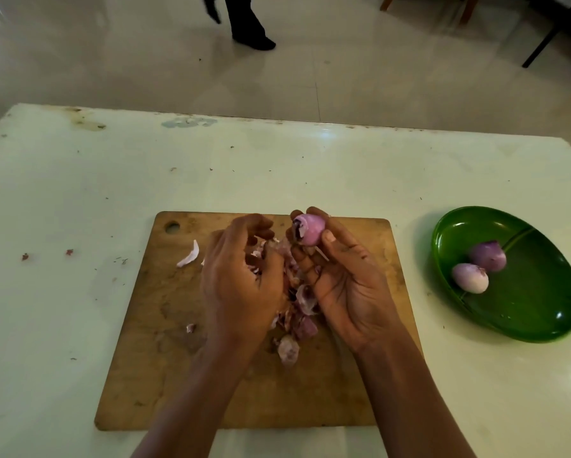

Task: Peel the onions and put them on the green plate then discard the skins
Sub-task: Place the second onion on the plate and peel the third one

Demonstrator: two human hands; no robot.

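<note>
Green plate (528,312), right of cutting board (145,358) and apart from it: two peeled onions (470,278), touching. Right hand (346,292) grips third onion (310,230) above board's far edge. Left hand (237,285) just beside it, fingers curled over skins (297,322); grip unclear. Open surface (79,193) left of and beyond board.

Before me lies a pale greenish, stained table top (79,193); beyond its far edge a glossy cream tiled floor (310,61) reflects soft light; far right stand brown wooden chair legs (468,9) and a black metal frame (548,34); someone's dark-trousered legs (247,21) stand far off.
</note>
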